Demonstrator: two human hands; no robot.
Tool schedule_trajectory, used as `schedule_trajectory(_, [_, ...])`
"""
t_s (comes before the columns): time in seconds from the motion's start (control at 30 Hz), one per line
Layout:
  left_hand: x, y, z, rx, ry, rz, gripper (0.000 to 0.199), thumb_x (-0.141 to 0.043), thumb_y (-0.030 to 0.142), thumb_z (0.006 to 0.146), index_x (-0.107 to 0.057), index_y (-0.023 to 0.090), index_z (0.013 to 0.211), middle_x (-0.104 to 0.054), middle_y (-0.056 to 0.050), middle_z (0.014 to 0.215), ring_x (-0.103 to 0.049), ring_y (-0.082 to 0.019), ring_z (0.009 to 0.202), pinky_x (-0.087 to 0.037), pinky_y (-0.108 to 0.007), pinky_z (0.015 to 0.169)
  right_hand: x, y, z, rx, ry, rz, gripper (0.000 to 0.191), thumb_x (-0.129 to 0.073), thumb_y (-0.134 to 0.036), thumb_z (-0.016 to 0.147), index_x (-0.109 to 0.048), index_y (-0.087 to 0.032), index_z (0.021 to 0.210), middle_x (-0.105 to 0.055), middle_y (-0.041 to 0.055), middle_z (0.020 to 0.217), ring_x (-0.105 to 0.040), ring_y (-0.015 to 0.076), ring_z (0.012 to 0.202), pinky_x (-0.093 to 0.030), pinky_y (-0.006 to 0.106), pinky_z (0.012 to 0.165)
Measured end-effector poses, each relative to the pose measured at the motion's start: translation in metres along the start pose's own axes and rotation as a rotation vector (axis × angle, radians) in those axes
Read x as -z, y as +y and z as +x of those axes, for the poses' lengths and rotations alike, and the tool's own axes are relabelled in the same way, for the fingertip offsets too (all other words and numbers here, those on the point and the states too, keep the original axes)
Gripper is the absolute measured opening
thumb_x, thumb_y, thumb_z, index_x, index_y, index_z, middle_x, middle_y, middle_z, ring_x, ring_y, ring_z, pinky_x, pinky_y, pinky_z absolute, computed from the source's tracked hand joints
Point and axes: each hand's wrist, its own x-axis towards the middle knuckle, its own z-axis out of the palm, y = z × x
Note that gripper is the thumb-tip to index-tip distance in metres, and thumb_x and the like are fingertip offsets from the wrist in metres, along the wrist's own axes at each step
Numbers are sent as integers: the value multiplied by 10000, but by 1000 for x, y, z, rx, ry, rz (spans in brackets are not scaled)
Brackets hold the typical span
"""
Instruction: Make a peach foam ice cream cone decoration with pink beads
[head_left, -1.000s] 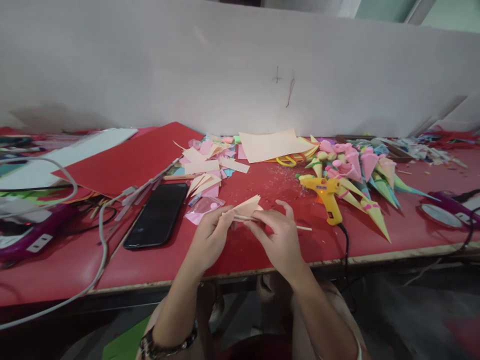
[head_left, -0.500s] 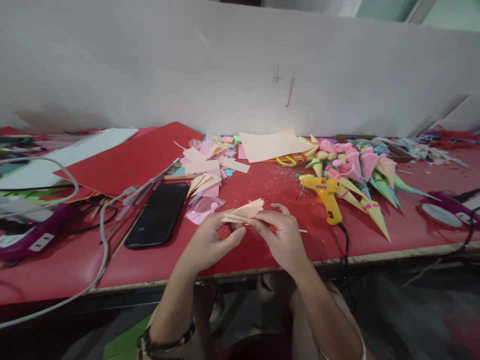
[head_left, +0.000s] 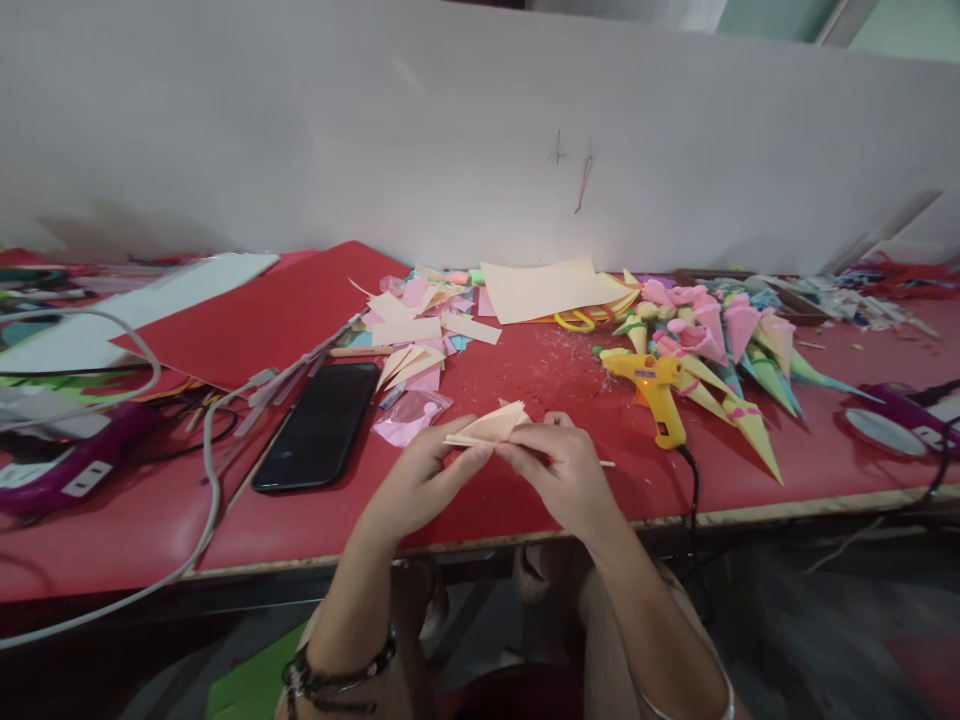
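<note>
Between my two hands is a small piece of folded cream paper, its pleats fanning toward the back. My left hand pinches its left end, thumb along the near edge. The right end is gripped by my right hand, thumb and index finger pressed on it and the other fingers curled behind. A thin pale stick shows past the right hand; whether that hand holds it is hidden. A clear bag with pink pieces lies just beyond my left hand. To the right rests a yellow hot glue gun.
A black phone and a white cable lie at left. Paper scraps, a cream sheet and yellow-handled scissors are behind. Pink, yellow and green paper cones pile up at right. A red sheet lies back left.
My left thumb has moved up and inward onto the paper's near edge, close to the right thumb. The paper's fold looks flatter. Other things stay in place.
</note>
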Motion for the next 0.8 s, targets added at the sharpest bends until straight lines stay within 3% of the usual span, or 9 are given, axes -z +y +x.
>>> schedule_trajectory(0.1, [-2,-1,-1,-18,35,1,283,-433,340,804,-556,172,612,-581,-20,662,-492,-126,622,-410,-215,583,0,0,0,21,-2,-7,269,-475,-354,855,-649,-213,706,-654,-43,619,-499,91,561,-308,260,653])
schedule_trajectory(0.3, [-4,-2,0,54,43,-45,330,-379,333,820,-406,174,532,-376,34,519,-330,-84,481,-286,-202,444,-3,1,0,44,-28,-26,249,-480,-327,857,-644,-211,710,-644,-44,602,-479,88,540,-298,268,675])
schedule_trajectory(0.47, [-5,-2,1,71,63,-49,343,-374,333,826,-412,170,527,-371,33,524,-324,-84,485,-279,-207,447,-5,-2,0,-8,-7,7,196,-492,-288,849,-645,-208,756,-675,-32,678,-538,95,590,-318,280,708])
schedule_trajectory(0.63, [-4,-3,1,61,58,-66,332,-395,319,825,-515,164,557,-473,14,574,-409,-98,534,-350,-210,520,-3,-7,1,-73,27,163,107,-545,-264,809,-640,-217,815,-680,-23,772,-578,116,708,-392,271,744])
schedule_trajectory(0.8, [-4,-4,1,53,52,-78,342,-395,330,830,-570,159,593,-475,16,574,-401,-93,524,-340,-204,506,-5,-9,1,-140,35,377,102,-549,-245,798,-639,-217,839,-681,-18,806,-604,113,733,-465,244,724])
